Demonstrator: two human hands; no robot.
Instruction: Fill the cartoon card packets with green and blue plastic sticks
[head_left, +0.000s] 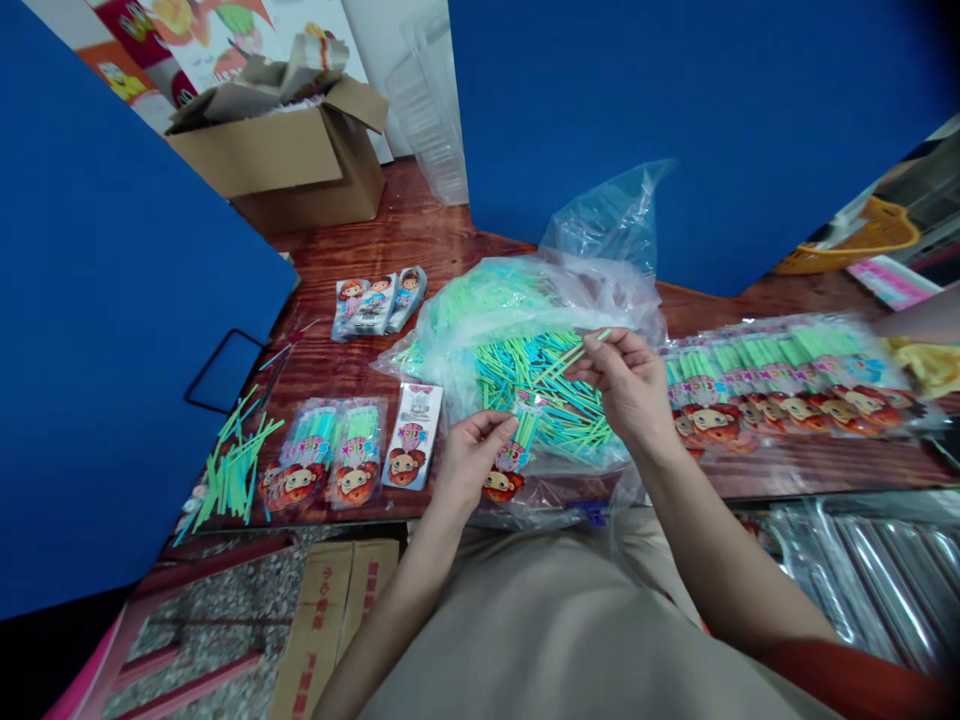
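Note:
My left hand [480, 450] is closed on a small printed packet [514, 455] with a cartoon face, partly filled with green and blue sticks. Between the thumb and fingers of my right hand [619, 375] a few thin green sticks [559, 365] are pinched, pointing down to the left. Both hands are over a large clear plastic bag [600, 295], its mouth spread toward me. Inside lies a heap of loose green and blue sticks [510, 375]. Just left of my left hand lies a stack of printed cards [412, 437].
Filled packets [356, 455] lie at the left, beside a loose pile of sticks [236, 465]. A row of filled packets [787, 385] stretches along the right. Farther back are more card stacks [379, 303] and an open cardboard box [277, 160]. Blue panels [637, 110] border the wooden table [420, 215].

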